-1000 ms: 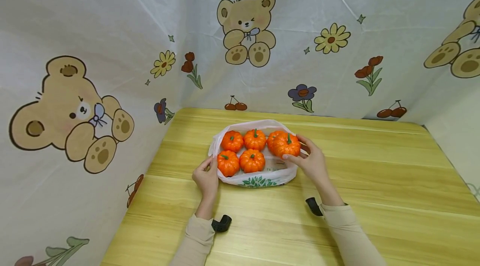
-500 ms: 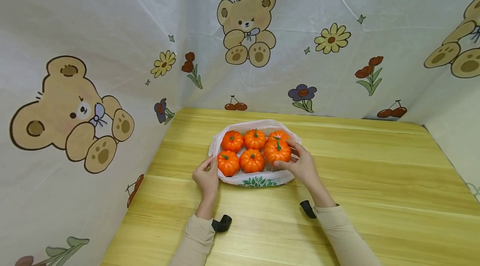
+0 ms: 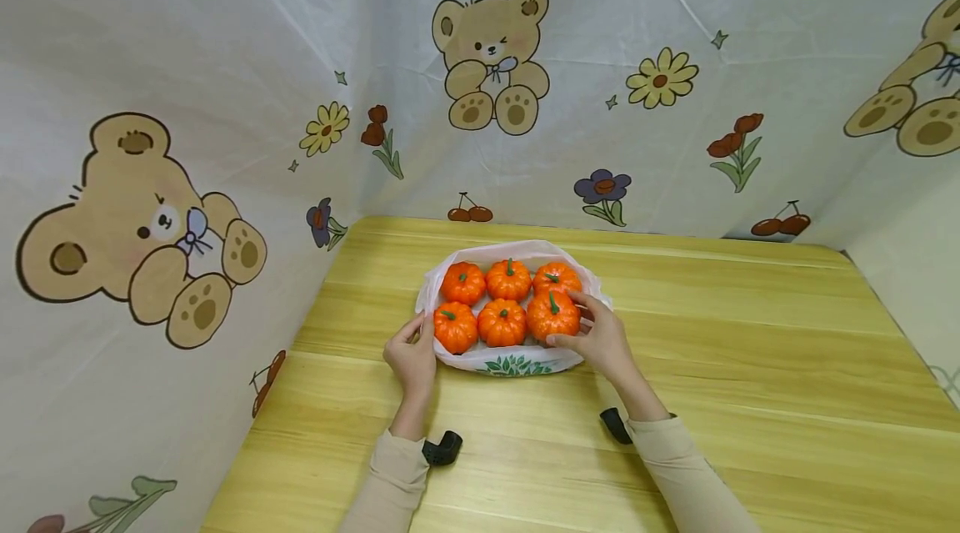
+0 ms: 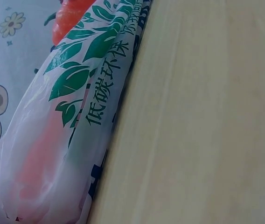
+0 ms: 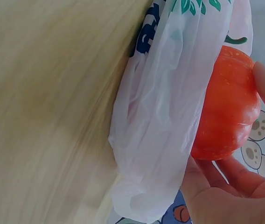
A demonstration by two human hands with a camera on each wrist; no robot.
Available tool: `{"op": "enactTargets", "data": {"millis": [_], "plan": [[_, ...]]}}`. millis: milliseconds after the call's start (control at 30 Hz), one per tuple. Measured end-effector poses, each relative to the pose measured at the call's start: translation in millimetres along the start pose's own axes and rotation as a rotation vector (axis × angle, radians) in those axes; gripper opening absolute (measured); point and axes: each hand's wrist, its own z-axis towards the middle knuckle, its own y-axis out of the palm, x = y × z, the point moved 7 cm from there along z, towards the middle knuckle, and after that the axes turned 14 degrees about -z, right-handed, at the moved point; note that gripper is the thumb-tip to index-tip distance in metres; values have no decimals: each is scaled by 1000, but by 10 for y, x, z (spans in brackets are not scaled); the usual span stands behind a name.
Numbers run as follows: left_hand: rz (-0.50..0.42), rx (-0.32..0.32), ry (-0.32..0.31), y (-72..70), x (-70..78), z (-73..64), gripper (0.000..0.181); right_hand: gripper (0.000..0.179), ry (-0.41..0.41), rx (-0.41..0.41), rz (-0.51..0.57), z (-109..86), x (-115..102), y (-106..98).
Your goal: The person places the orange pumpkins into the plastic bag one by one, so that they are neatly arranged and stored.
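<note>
A white plastic bag (image 3: pixel 472 363) with green leaf print sits wide-mouthed on the table, holding several small orange toy pumpkins (image 3: pixel 504 322) with green stems in two rows. At its left rim, my left hand (image 3: pixel 412 362) pinches the plastic between thumb and fingers. My right hand (image 3: pixel 606 347) grips another orange pumpkin (image 3: pixel 552 318) at the bag's front right, thumb on the near side and fingers round the right side. In the right wrist view that pumpkin (image 5: pixel 228 105) stands partly behind the bag's wall (image 5: pixel 165 107). The left wrist view has the bag's printed front (image 4: pixel 44 154), with my hand out of view.
Beneath the bag lies a yellow wood-grain table (image 3: pixel 750 366). A pale cloth (image 3: pixel 585 141) printed with bears and flowers rises behind the table and along its left side. Black wrist devices (image 3: pixel 442 450) sit at both sleeves.
My right hand has brought its pumpkin left and toward the front, down into the bag's front right spot, uncovering the pumpkin behind it. My left hand keeps its place on the rim.
</note>
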Motion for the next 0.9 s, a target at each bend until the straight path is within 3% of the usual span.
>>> {"op": "enactTargets", "data": {"millis": [267,633,900], "plan": [[21,13,6,-2,19,-5,12,79,55,-19,-36,-5,64,26],[-17,3,18,-12,15,0,12,78,70,-33,-94,17,120,61],[5,11,20,-20,19,1,11,76,72,-38,-141,33,130,80]]}}
